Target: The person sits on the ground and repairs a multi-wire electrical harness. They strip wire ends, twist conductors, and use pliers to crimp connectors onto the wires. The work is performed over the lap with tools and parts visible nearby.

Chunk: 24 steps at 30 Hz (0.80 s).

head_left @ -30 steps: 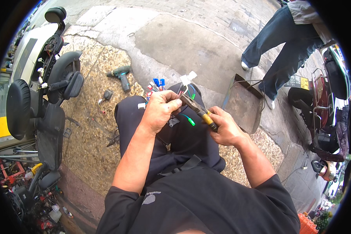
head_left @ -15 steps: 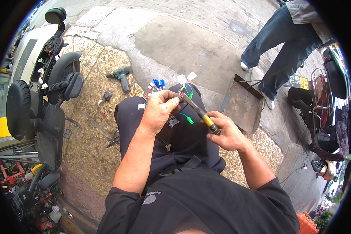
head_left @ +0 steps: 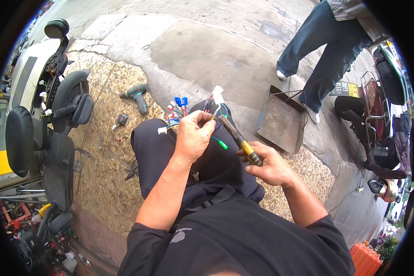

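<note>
We pinch a thin wire [head_left: 215,113] between the thumb and forefinger of our left hand [head_left: 194,137], the pads pressed together on it, while our right hand [head_left: 270,164] is closed around the yellow-and-dark handles of the pliers [head_left: 242,141]. Both sit over our lap, above the dark trousers [head_left: 151,143], with blue connectors [head_left: 184,101] beyond the left hand, white connectors [head_left: 218,98] just past the wire, and a green connector [head_left: 222,145] hanging between the two hands.

We judge the step in hand to be work on one wire's end, singled out from the bundle. Our next move seems to call for a steady left pinch and a small turn of the right wrist, lining the jaws up with the wire before any squeeze.

Our pliers lie aslant: the long axis runs from the handle ends at lower right to the nose at upper left, which points away from us, just beside the left fingertips. Whether the jaws stand parted we cannot fairly tell, so small do they show. The wire's short visible stretch leads up and slightly right.
</note>
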### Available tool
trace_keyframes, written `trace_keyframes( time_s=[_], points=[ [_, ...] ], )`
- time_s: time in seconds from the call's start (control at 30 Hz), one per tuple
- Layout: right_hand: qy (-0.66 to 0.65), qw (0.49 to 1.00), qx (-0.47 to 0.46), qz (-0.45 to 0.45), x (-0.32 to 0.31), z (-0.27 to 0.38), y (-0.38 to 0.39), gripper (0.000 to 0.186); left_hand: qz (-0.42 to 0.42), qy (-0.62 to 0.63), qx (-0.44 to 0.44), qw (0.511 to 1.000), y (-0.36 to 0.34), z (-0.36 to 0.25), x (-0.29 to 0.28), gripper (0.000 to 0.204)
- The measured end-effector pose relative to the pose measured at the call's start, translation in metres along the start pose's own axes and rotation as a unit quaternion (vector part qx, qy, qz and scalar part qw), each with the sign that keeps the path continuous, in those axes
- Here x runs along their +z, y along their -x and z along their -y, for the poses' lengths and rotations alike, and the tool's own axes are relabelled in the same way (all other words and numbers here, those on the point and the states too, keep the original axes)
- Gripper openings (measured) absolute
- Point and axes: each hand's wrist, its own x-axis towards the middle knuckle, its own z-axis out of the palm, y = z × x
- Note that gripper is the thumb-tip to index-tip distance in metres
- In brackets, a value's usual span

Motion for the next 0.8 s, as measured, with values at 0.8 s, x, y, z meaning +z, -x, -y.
trace_keyframes(
  time_s=[0.8],
  points=[
    [-0.382,0.884,0.031,0.270,0.060,0.002,-0.035,0.038,0.017,0.127,-0.073,0.989,-0.020,-0.042,-0.085,0.013]
  ],
)
